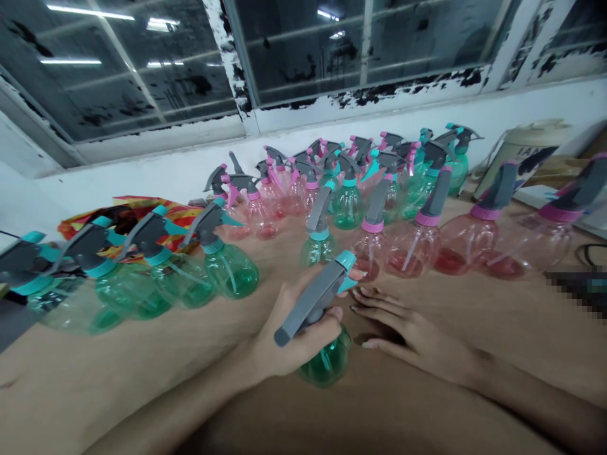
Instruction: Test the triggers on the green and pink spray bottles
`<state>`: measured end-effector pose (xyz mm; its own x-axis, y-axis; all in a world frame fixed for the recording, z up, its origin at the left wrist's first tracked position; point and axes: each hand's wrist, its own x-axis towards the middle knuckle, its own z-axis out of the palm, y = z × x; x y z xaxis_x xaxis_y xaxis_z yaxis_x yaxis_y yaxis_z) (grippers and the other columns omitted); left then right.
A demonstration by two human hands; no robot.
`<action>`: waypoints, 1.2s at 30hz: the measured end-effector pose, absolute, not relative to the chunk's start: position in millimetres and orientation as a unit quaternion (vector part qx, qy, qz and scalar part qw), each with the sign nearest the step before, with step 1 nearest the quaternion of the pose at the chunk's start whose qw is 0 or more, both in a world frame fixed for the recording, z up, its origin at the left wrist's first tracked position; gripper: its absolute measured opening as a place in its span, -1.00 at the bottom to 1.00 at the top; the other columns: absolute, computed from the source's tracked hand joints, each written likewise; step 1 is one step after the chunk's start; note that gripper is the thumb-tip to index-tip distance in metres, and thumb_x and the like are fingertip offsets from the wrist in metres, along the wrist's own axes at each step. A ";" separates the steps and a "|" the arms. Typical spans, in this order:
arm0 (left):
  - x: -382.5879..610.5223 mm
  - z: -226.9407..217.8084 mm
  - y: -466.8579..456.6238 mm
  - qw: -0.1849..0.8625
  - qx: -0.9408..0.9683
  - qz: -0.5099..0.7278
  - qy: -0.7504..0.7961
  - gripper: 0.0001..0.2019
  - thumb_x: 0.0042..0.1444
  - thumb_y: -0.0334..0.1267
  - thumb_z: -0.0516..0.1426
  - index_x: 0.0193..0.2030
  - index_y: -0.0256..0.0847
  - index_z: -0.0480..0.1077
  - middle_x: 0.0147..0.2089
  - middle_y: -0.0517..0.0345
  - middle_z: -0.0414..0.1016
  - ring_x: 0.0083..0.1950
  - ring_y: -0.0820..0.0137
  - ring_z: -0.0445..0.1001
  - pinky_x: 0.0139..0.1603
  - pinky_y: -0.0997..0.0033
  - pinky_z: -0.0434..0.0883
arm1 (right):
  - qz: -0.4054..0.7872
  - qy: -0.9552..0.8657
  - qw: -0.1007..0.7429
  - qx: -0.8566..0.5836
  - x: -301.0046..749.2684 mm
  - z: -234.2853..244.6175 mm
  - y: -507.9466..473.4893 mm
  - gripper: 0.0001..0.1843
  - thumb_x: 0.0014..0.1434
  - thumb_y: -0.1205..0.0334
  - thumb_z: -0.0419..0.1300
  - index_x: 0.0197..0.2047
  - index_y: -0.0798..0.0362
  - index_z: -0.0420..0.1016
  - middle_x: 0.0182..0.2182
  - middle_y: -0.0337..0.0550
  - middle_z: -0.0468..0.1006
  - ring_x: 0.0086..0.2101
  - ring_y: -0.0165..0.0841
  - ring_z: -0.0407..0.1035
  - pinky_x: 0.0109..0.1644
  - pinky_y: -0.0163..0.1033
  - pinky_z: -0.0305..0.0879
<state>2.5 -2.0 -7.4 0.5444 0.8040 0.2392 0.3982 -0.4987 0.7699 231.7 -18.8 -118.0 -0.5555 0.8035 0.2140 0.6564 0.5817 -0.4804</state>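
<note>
My left hand [289, 335] is wrapped round the neck of a green spray bottle [327, 363] with a grey trigger head and teal nozzle, which stands on the brown table [142, 379] in front of me. My right hand [408, 332] lies flat on the table just right of that bottle, fingers stretched out towards it, holding nothing.
Several green spray bottles [230, 268] stand in a row at the left, and several pink ones [417, 246] at the right. More of both crowd the back against the white wall [156, 174]. A red and yellow bag [137, 208] lies far left, a cream canister [521, 155] far right.
</note>
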 end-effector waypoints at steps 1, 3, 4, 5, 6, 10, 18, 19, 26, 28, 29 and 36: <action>2.6 -6.7 -2.2 0.339 0.810 0.305 0.369 -0.87 0.00 -0.31 0.05 -0.27 -0.17 0.33 -0.49 0.26 0.43 -0.55 0.45 0.37 -0.50 0.47 0.40 | 0.174 -0.864 0.213 -0.421 231.7 -118.7 -18.7 -0.41 0.23 -0.05 0.08 0.29 -0.12 0.14 0.27 -0.21 0.19 0.26 -0.23 0.01 0.31 0.03 0.02; 3.1 -5.4 -2.5 0.341 0.807 0.313 0.367 -0.90 -0.01 -0.31 0.05 -0.31 -0.16 0.31 -0.50 0.26 0.41 -0.55 0.45 0.35 -0.50 0.46 0.39 | 0.169 -0.865 0.222 -0.417 231.9 -120.3 -18.4 -0.41 0.23 -0.04 0.08 0.29 -0.12 0.13 0.26 -0.19 0.20 0.26 -0.22 0.02 0.30 0.04 0.04; 3.4 -4.6 -2.6 0.339 0.807 0.316 0.366 -0.91 -0.02 -0.31 0.05 -0.33 -0.15 0.30 -0.51 0.27 0.40 -0.55 0.44 0.34 -0.50 0.45 0.38 | 0.166 -0.866 0.223 -0.415 232.0 -121.2 -18.2 -0.40 0.23 -0.04 0.08 0.29 -0.12 0.13 0.26 -0.19 0.21 0.25 -0.22 0.03 0.30 0.04 0.04; 3.7 -3.7 -2.7 0.336 0.808 0.319 0.365 -0.92 -0.03 -0.31 0.04 -0.35 -0.15 0.30 -0.52 0.27 0.38 -0.55 0.44 0.33 -0.50 0.44 0.37 | 0.163 -0.867 0.222 -0.414 232.1 -122.0 -18.0 -0.40 0.23 -0.04 0.08 0.30 -0.11 0.12 0.26 -0.18 0.21 0.25 -0.22 0.03 0.29 0.04 0.05; 3.9 -2.6 -2.9 0.334 0.808 0.321 0.364 -0.94 -0.04 -0.30 0.04 -0.37 -0.14 0.29 -0.52 0.27 0.37 -0.54 0.43 0.33 -0.49 0.43 0.36 | 0.160 -0.869 0.220 -0.414 232.2 -122.6 -17.8 -0.39 0.23 -0.04 0.08 0.30 -0.10 0.12 0.26 -0.17 0.20 0.25 -0.22 0.03 0.29 0.03 0.05; 3.4 2.9 -4.3 0.337 0.808 0.317 0.365 -0.97 -0.01 -0.27 0.04 -0.43 -0.13 0.27 -0.55 0.29 0.31 -0.54 0.42 0.31 -0.48 0.41 0.35 | 0.146 -0.872 0.203 -0.420 232.5 -123.6 -17.6 -0.40 0.23 -0.05 0.07 0.29 -0.09 0.13 0.28 -0.19 0.18 0.26 -0.22 0.01 0.30 0.04 0.05; 0.4 6.9 -4.1 0.323 0.822 0.294 0.365 -0.89 0.06 -0.31 0.02 -0.30 -0.12 0.36 -0.32 0.16 0.47 -0.39 0.39 0.39 -0.28 0.37 0.41 | 0.137 -0.872 0.216 -0.417 231.3 -124.0 -19.4 -0.38 0.23 -0.03 0.09 0.31 -0.11 0.09 0.28 -0.20 0.17 0.25 -0.21 0.02 0.30 0.06 0.04; 0.6 5.9 -3.5 0.321 0.821 0.293 0.370 -0.89 0.06 -0.29 0.02 -0.31 -0.11 0.35 -0.34 0.17 0.46 -0.40 0.39 0.38 -0.29 0.36 0.41 | 0.138 -0.871 0.218 -0.418 231.2 -123.9 -19.6 -0.39 0.23 -0.03 0.09 0.30 -0.11 0.10 0.28 -0.20 0.18 0.25 -0.21 0.03 0.30 0.06 0.05; 2.8 -2.3 -2.3 0.297 0.815 0.311 0.389 -0.99 -0.05 -0.31 0.04 -0.43 -0.12 0.25 -0.49 0.25 0.33 -0.49 0.41 0.30 -0.41 0.41 0.38 | 0.148 -0.869 0.228 -0.412 231.6 -124.1 -19.5 -0.38 0.23 -0.01 0.10 0.31 -0.13 0.07 0.28 -0.20 0.17 0.25 -0.21 0.02 0.29 0.06 0.05; 2.7 -3.5 -2.7 0.292 0.814 0.310 0.395 -0.97 -0.05 -0.33 0.04 -0.42 -0.13 0.26 -0.49 0.25 0.34 -0.49 0.42 0.31 -0.41 0.41 0.40 | 0.151 -0.868 0.231 -0.412 231.6 -124.3 -19.2 -0.38 0.23 -0.01 0.10 0.31 -0.13 0.08 0.27 -0.20 0.18 0.25 -0.21 0.02 0.29 0.05 0.05; 2.7 -3.9 -2.8 0.291 0.812 0.311 0.399 -0.97 -0.06 -0.33 0.04 -0.43 -0.13 0.26 -0.49 0.25 0.35 -0.49 0.42 0.31 -0.41 0.41 0.40 | 0.151 -0.868 0.231 -0.412 231.5 -124.3 -19.2 -0.39 0.22 -0.02 0.10 0.30 -0.13 0.09 0.27 -0.20 0.18 0.25 -0.21 0.02 0.30 0.05 0.04; 4.9 -3.4 -3.3 0.280 0.805 0.332 0.403 -0.92 -0.10 -0.35 0.03 -0.41 -0.11 0.27 -0.44 0.22 0.36 -0.46 0.38 0.32 -0.38 0.38 0.38 | 0.135 -0.874 0.215 -0.415 230.4 -121.7 -20.3 -0.38 0.24 -0.01 0.07 0.32 -0.11 0.06 0.28 -0.18 0.16 0.26 -0.21 0.01 0.30 0.06 0.04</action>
<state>4.9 -3.3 -3.4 0.4536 0.8359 0.3090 0.4632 -0.5173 0.7196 230.4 -20.3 -121.7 -0.5626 0.7835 0.2638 0.6669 0.6188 -0.4152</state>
